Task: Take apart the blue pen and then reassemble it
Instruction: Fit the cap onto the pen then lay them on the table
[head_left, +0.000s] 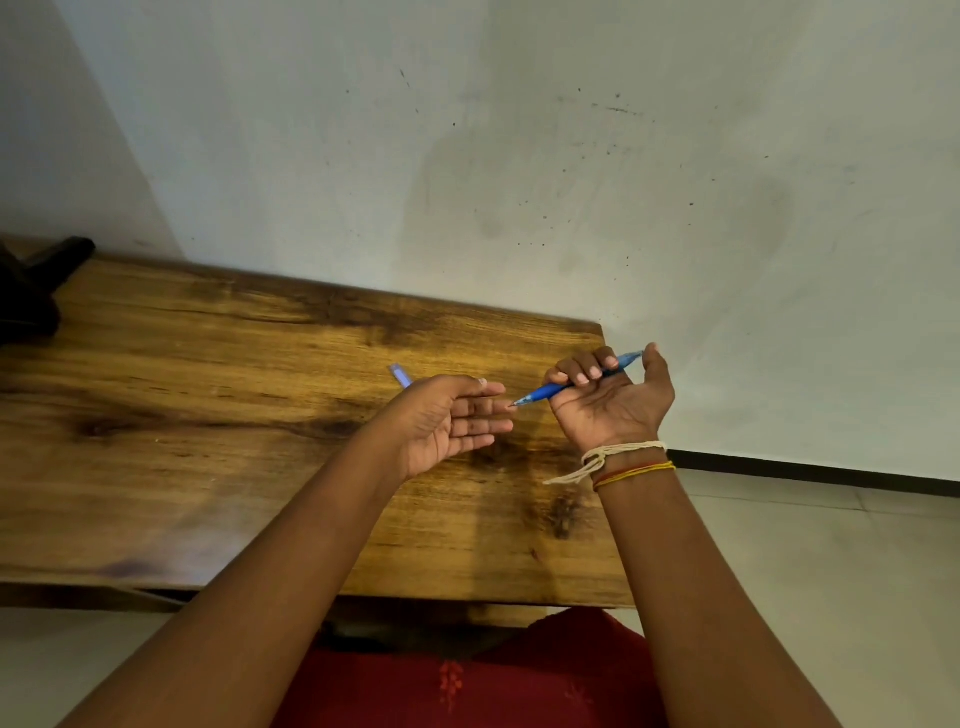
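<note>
My right hand (610, 397) is curled around the blue pen (545, 391) above the table's right end, thumb resting near the pen's far end. The pen's tip points left and touches, or nearly touches, the fingertips of my left hand (447, 423). My left hand is flat, palm up, fingers apart and holding nothing. A small pale-blue pen part (399, 375) lies on the wooden table (208, 415), partly hidden behind my left hand.
A dark object (36, 286) sits at the table's far left corner. A grey wall rises right behind the table. Tiled floor lies to the right of the table's edge. Threads circle my right wrist (623, 462).
</note>
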